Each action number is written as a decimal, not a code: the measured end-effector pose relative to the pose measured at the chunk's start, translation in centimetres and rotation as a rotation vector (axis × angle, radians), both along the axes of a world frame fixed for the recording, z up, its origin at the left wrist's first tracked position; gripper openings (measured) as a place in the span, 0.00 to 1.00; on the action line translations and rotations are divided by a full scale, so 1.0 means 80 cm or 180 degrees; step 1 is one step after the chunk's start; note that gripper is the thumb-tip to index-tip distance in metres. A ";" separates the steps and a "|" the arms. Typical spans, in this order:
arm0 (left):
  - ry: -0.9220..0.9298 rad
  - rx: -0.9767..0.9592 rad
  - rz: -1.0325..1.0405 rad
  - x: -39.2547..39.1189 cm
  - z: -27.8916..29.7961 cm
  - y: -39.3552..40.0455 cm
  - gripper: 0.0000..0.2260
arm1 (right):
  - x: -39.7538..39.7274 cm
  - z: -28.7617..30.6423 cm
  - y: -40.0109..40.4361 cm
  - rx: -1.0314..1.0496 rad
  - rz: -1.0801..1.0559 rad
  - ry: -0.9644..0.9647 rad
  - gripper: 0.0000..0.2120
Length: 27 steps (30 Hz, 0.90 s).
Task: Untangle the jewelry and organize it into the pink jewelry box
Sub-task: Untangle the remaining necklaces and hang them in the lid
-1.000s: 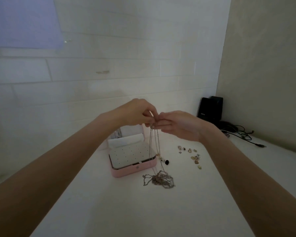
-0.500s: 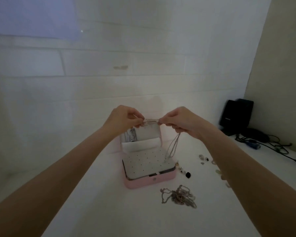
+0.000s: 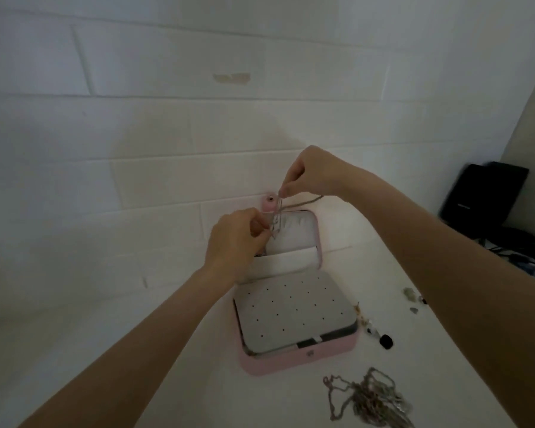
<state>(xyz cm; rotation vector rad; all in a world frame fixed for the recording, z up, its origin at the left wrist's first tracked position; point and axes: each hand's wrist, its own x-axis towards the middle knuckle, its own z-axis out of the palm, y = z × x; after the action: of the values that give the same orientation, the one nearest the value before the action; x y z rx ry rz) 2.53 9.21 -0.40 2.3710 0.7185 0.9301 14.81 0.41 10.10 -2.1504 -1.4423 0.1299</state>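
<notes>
Hanging silvery chain (image 3: 278, 211) pinched by both hands.

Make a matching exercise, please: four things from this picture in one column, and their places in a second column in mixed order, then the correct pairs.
Things
1. necklace chain
2. tangled chains
3. black bead
4. dark box

Places
A. far right, against the wall
B. on the table, in front of the pink jewelry box
C. pinched between the left hand and right hand, above the open lid
D. on the table, just right of the box's front corner

Pairs: 1-C, 2-B, 3-D, 4-A
</notes>
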 end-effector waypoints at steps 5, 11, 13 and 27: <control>0.0159 0.0158 0.0007 0.007 -0.012 0.000 0.09 | 0.005 -0.011 0.013 -0.0354 0.0043 -0.0149 0.07; -0.0078 0.0453 0.0143 0.006 -0.014 0.004 0.09 | 0.009 -0.032 0.021 -0.0448 0.0098 -0.0195 0.04; -0.0229 0.0407 0.0096 0.005 -0.013 0.006 0.08 | 0.009 -0.038 0.022 -0.0481 0.0183 -0.0199 0.05; 0.0112 0.0225 0.0181 0.013 -0.005 -0.009 0.08 | 0.011 -0.064 0.022 -0.0134 0.0384 -0.0225 0.01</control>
<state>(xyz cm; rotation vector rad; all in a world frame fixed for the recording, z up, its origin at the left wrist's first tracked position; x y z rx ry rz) 3.58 8.46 -0.82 2.4456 0.7823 0.9545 15.72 2.13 4.99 -2.1203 -1.6238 0.1307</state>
